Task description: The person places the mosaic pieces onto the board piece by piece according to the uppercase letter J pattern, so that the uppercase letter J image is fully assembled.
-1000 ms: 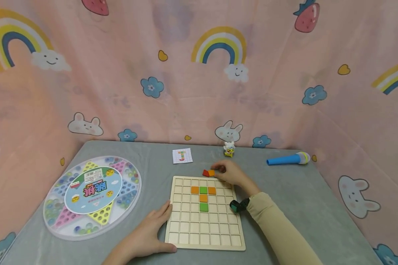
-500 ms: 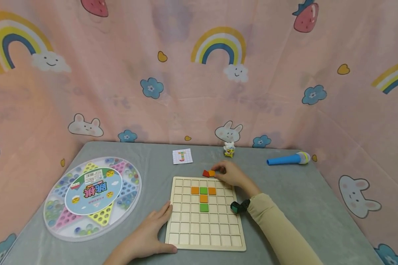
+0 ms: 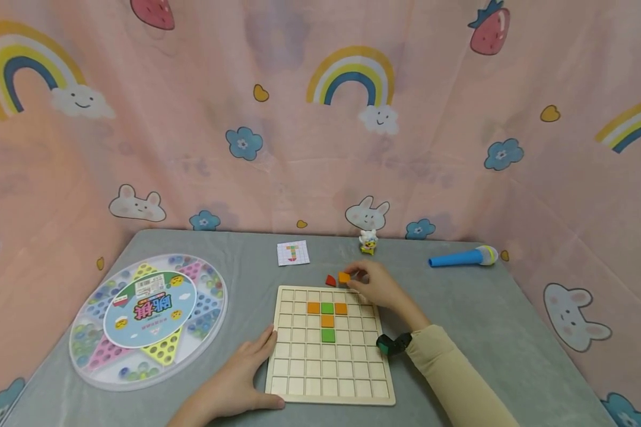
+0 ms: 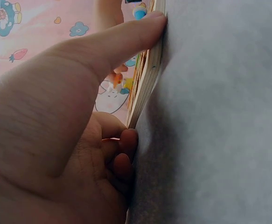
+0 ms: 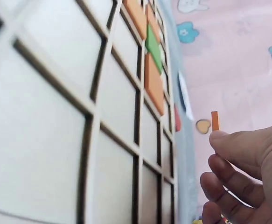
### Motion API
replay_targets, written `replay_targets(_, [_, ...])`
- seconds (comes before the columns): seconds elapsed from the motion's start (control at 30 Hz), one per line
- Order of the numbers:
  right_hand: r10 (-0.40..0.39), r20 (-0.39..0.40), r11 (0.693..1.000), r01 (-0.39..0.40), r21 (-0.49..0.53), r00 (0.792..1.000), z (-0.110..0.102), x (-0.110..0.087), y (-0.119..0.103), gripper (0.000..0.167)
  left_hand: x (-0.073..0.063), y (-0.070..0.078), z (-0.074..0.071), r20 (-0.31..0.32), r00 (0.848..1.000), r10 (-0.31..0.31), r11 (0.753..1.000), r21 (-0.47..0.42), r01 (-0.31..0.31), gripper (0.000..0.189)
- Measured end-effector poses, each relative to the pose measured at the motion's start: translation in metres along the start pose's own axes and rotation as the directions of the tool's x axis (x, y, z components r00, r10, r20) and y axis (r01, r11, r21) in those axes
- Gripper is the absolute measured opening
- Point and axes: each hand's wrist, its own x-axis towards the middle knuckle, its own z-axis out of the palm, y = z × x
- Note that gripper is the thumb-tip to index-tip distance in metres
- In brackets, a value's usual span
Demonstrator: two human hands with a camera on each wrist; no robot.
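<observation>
A wooden grid board [image 3: 304, 370] lies on the grey table, with orange and green square tiles [image 3: 327, 321] set in its cells in a T shape. My left hand [image 3: 240, 370] braces its near left corner, thumb [image 4: 136, 35] along the front edge and fingers against the left side. Beyond the far edge, my right hand [image 3: 374, 281] pinches an orange square tile [image 3: 344, 277] between thumb and fingers. The right wrist view shows this orange tile [image 5: 215, 120] edge-on above the thumb tip. A small red piece with a curved edge [image 3: 330, 280] lies just left of it.
A pattern card [image 3: 285, 255] with a coloured J shape lies behind the board. Near the table's back edge stand a small figurine [image 3: 368, 242] and, further right, a blue toy microphone [image 3: 462, 257]. A round Chinese checkers set [image 3: 149, 308] with marbles fills the left side.
My right hand has lifted the orange tile slightly and moved it right, so a gap now separates it from the red piece. My left hand stays at the board's corner.
</observation>
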Motion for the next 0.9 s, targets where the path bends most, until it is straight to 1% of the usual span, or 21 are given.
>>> replay_targets(0.17, [-0.007, -0.039, 1.0, 0.008, 0.022, 0.999, -0.001, -0.019, -0.017, 0.025, 0.0, 0.0, -0.001, -0.002, 1.0, 0.0, 1.0, -0.008, 0.0, 0.124])
replay_targets(0.33, [-0.007, -0.096, 0.999, 0.011, 0.035, 0.995, 0.005, -0.041, -0.03, 0.024, 0.0, 0.0, 0.0, 0.0, 1.0, 0.002, 1.0, 0.004, -0.002, 0.124])
replay_targets(0.43, [0.006, -0.104, 0.999, -0.001, 0.04, 0.995, 0.011, -0.055, -0.04, 0.021, -0.001, -0.001, 0.001, 0.017, 1.0, -0.001, 1.0, -0.001, 0.001, 0.124])
replay_targets(0.5, [0.015, -0.102, 0.999, -0.011, 0.04, 0.995, 0.015, -0.061, -0.047, 0.02, -0.001, -0.002, 0.002, 0.016, 1.0, 0.002, 1.0, -0.008, -0.002, 0.124])
replay_targets(0.6, [0.015, -0.081, 0.998, -0.01, 0.057, 0.997, 0.021, -0.067, -0.056, 0.019, 0.0, -0.003, 0.001, -0.001, 1.0, 0.007, 1.0, -0.014, -0.007, 0.124])
replay_targets(0.7, [-0.006, -0.042, 0.997, 0.009, 0.071, 0.999, 0.026, -0.073, -0.062, 0.017, 0.001, -0.002, 0.0, -0.008, 1.0, 0.005, 1.0, -0.009, -0.005, 0.124])
replay_targets(0.83, [-0.054, 0.024, 0.995, 0.052, 0.09, 0.998, 0.033, -0.081, -0.066, 0.015, 0.0, -0.001, -0.001, 0.002, 1.0, -0.002, 1.0, 0.005, 0.002, 0.125])
replay_targets(0.9, [-0.061, 0.055, 0.994, 0.056, 0.092, 0.997, 0.036, -0.085, -0.067, 0.014, 0.0, 0.0, -0.001, 0.007, 1.0, -0.001, 1.0, 0.012, 0.0, 0.125])
